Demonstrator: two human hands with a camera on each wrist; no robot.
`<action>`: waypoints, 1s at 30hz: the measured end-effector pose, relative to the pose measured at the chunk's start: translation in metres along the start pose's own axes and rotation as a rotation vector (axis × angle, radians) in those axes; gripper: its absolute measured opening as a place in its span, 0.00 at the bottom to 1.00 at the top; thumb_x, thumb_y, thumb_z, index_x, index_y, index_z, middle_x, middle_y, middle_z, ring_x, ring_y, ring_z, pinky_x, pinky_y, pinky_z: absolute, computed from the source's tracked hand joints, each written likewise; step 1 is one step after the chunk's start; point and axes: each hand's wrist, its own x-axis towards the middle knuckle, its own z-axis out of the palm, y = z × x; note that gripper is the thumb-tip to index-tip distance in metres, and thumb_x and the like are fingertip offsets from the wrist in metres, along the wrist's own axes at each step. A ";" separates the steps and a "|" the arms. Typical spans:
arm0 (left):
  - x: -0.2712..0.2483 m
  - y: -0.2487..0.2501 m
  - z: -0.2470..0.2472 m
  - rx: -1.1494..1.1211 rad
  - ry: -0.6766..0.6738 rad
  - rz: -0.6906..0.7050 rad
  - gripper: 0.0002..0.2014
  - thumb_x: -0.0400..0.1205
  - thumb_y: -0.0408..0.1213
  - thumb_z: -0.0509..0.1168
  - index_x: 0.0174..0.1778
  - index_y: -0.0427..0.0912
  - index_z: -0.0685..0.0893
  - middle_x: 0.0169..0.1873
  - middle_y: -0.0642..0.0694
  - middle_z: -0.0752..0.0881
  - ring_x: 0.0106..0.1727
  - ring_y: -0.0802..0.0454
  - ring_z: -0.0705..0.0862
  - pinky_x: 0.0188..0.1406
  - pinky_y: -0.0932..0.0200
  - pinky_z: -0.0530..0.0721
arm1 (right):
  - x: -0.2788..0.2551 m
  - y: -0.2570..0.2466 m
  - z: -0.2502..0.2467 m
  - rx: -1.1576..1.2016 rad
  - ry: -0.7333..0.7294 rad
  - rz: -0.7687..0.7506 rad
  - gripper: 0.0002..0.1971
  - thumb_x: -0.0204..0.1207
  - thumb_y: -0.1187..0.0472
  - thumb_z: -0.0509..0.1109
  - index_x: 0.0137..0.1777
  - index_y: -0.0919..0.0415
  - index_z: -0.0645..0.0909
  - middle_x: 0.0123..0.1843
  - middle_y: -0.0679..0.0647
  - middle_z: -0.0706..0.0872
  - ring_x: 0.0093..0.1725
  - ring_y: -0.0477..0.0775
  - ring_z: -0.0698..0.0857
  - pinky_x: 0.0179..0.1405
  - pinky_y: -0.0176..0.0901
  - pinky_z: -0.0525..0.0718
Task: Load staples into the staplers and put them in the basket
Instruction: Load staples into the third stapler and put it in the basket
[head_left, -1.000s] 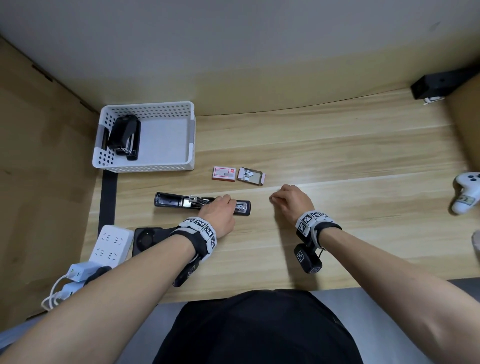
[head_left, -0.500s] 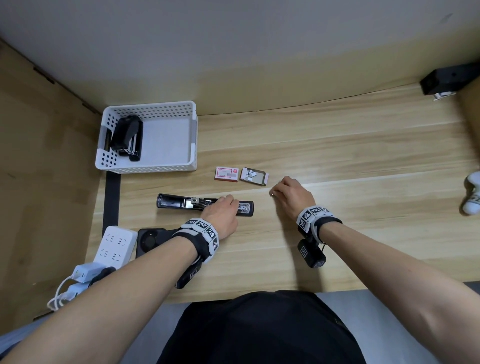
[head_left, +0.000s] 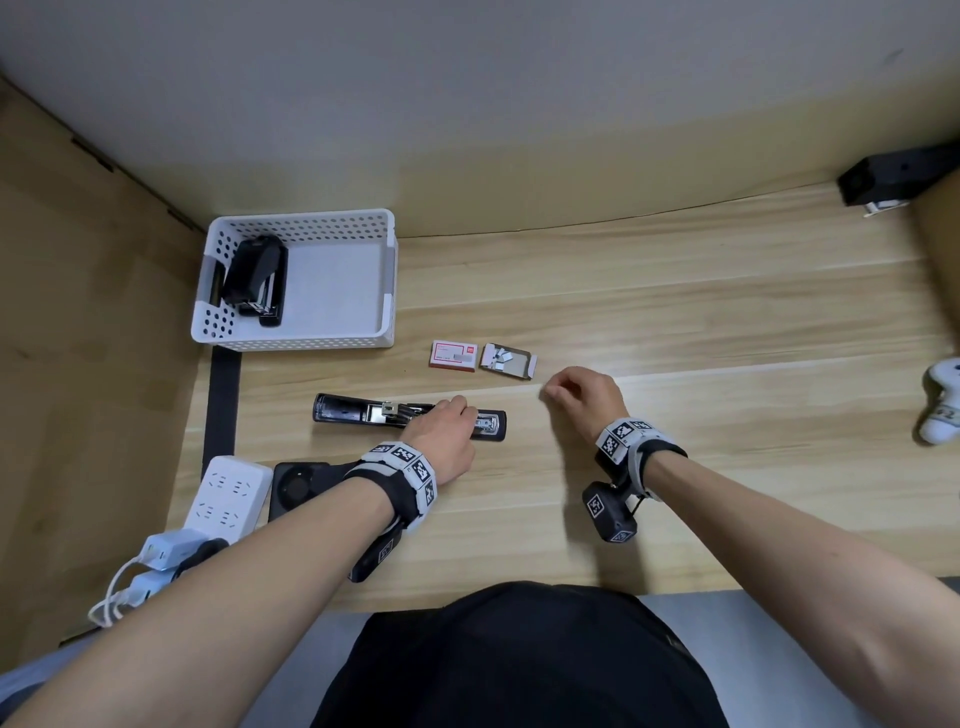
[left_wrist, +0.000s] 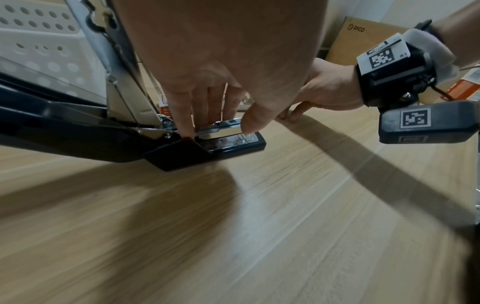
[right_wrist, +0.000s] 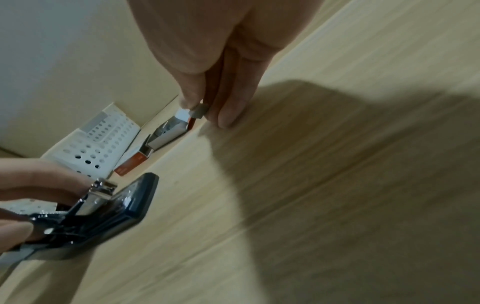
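An open black stapler lies flat on the wooden table, lid swung out to the left. My left hand rests on its front half and pinches the metal magazine between thumb and fingers. My right hand hovers just right of the open staple tray and pinches a small strip of staples. A red staple box sits beside the tray. The white perforated basket at the back left holds a second black stapler.
A white power strip and a black pad lie left of my left wrist. At the right edge sits a white controller, and a black device is at the far right corner. Brown panels wall both sides.
My right hand has shifted only slightly beside the staple tray. My left hand keeps its hold on the open stapler.
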 end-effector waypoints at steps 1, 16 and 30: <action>0.000 0.000 0.000 -0.001 0.000 0.002 0.17 0.81 0.36 0.56 0.67 0.39 0.74 0.61 0.43 0.73 0.64 0.44 0.74 0.55 0.44 0.80 | 0.000 0.001 0.001 0.036 0.004 0.026 0.01 0.75 0.59 0.75 0.43 0.55 0.87 0.43 0.46 0.90 0.44 0.47 0.86 0.47 0.41 0.82; 0.000 0.000 0.001 0.015 -0.019 -0.005 0.18 0.82 0.36 0.56 0.68 0.39 0.74 0.62 0.44 0.73 0.65 0.44 0.74 0.57 0.43 0.80 | -0.010 0.012 0.004 -0.093 -0.049 -0.096 0.12 0.68 0.72 0.76 0.41 0.53 0.90 0.43 0.47 0.87 0.40 0.46 0.85 0.46 0.43 0.84; -0.008 -0.003 0.007 0.015 0.018 0.008 0.19 0.81 0.36 0.56 0.68 0.40 0.74 0.62 0.44 0.74 0.64 0.43 0.74 0.58 0.42 0.81 | -0.013 0.010 0.005 -0.257 -0.092 -0.039 0.13 0.70 0.55 0.77 0.54 0.50 0.85 0.46 0.45 0.80 0.49 0.48 0.79 0.46 0.41 0.77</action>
